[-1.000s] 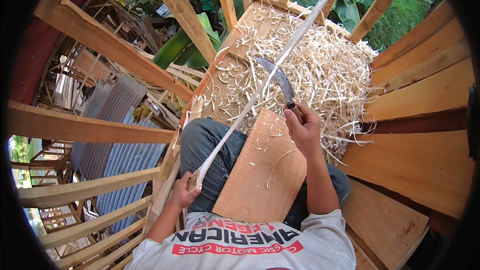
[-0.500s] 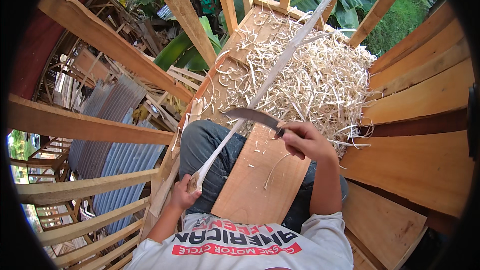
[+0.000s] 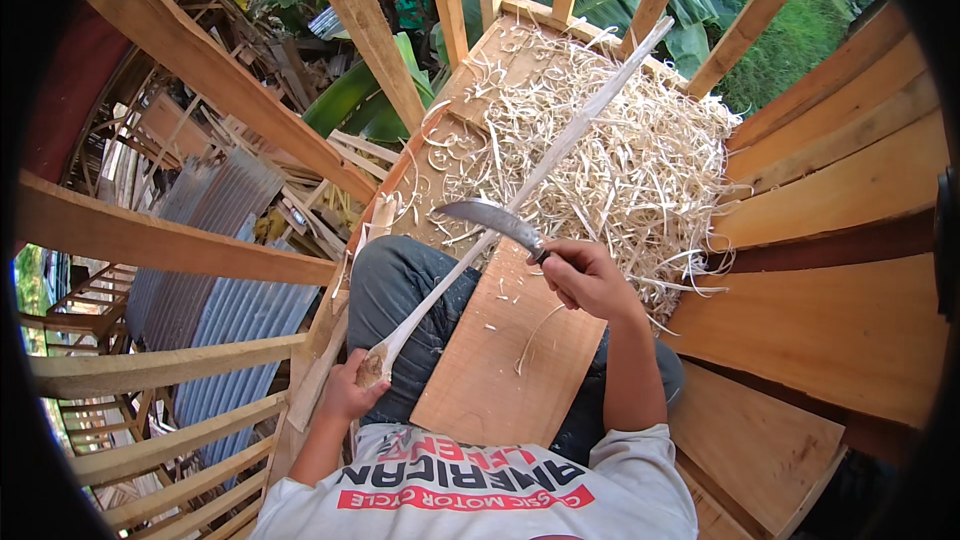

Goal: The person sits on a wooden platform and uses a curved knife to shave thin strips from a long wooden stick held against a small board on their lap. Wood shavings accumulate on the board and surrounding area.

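A long pale stick (image 3: 562,145), peeled of bark, slants from my left knee up over the shavings. My left hand (image 3: 353,385) grips its thick, knobby lower end beside my thigh. In my right hand (image 3: 585,278) is the dark handle of a knife with a curved blade (image 3: 492,218). The blade lies across the stick near its middle, its tip pointing left; whether the edge bites into the wood I cannot tell. Beneath my right hand a flat wooden board (image 3: 505,350) rests on my lap, with a few small shavings on it.
A big heap of curled wood shavings (image 3: 640,180) covers the plank floor (image 3: 440,185) ahead. Wooden slats (image 3: 180,250) rail the left and far sides; broad planks (image 3: 820,330) wall the right. Corrugated metal sheets (image 3: 240,310) and scrap wood lie beyond the left railing.
The stick's far end has dropped a little and shifted. My right hand and the knife have moved slightly left, and the blade face has tilted. Both hands keep their holds.
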`<state>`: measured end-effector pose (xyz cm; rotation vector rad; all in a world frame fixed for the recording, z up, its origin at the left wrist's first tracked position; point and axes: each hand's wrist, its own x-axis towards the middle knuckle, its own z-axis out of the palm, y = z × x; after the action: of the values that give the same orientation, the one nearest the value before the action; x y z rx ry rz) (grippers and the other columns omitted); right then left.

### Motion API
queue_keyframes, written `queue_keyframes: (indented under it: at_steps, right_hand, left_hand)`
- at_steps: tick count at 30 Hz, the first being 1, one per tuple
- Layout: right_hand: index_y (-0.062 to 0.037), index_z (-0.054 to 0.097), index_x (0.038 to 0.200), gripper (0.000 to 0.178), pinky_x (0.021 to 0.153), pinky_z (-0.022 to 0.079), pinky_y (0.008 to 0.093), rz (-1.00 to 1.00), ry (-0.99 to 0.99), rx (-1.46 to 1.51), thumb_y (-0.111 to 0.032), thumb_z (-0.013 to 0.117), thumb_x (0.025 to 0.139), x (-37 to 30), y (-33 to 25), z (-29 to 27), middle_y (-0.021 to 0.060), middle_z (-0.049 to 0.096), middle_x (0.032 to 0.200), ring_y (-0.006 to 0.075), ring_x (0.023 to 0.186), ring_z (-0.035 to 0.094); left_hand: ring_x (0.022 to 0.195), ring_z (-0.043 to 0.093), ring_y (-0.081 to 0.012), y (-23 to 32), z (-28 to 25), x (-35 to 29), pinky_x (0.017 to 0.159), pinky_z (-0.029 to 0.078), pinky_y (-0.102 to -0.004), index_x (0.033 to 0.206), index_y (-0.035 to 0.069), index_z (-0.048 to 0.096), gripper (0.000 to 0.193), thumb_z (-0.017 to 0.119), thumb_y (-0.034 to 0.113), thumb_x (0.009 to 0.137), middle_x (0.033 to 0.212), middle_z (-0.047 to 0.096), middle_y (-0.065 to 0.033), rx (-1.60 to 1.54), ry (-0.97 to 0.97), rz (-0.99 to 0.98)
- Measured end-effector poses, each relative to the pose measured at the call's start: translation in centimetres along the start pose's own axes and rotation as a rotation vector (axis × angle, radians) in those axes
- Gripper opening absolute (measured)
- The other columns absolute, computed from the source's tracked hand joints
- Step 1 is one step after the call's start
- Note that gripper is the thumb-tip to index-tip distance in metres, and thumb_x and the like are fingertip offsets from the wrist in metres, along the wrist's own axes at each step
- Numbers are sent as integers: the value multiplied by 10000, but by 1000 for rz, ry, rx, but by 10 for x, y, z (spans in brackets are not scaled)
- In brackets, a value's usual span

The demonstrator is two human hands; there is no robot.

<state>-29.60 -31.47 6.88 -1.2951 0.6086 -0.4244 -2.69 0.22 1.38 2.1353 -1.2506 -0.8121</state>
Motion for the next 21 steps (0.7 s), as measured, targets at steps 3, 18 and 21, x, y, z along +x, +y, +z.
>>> queue_keyframes:
  at_steps: [3, 18, 21]
  right_hand:
    - [9, 596, 992, 207, 371, 339, 206, 3, 226, 46, -179, 552, 919, 6, 9, -3, -35, 458, 562, 41, 414, 419]
    - [-5, 605, 1001, 150, 402, 278, 189, -124, 633, -126, -45, 609, 857, -22, 13, -2, -62, 461, 562, 2, 454, 386]
    - [0, 611, 1039, 229, 481, 287, 203, -144, 340, -528, -64, 659, 825, -33, 24, 24, -67, 405, 590, 5, 540, 348]
  left_hand:
    - [776, 609, -423, -16, 1, -9, 625, 480, -433, 996, 74, 549, 550, 731, 482, 677, 779, 626, -198, 12, 34, 7]
    - [794, 581, -458, -45, -16, 9, 647, 465, -470, 979, 60, 489, 575, 722, 481, 664, 773, 611, -224, -2, -165, -2]
    - [758, 590, -447, -48, -13, 6, 620, 464, -460, 965, 45, 493, 584, 716, 496, 669, 742, 606, -216, 3, -150, 31]
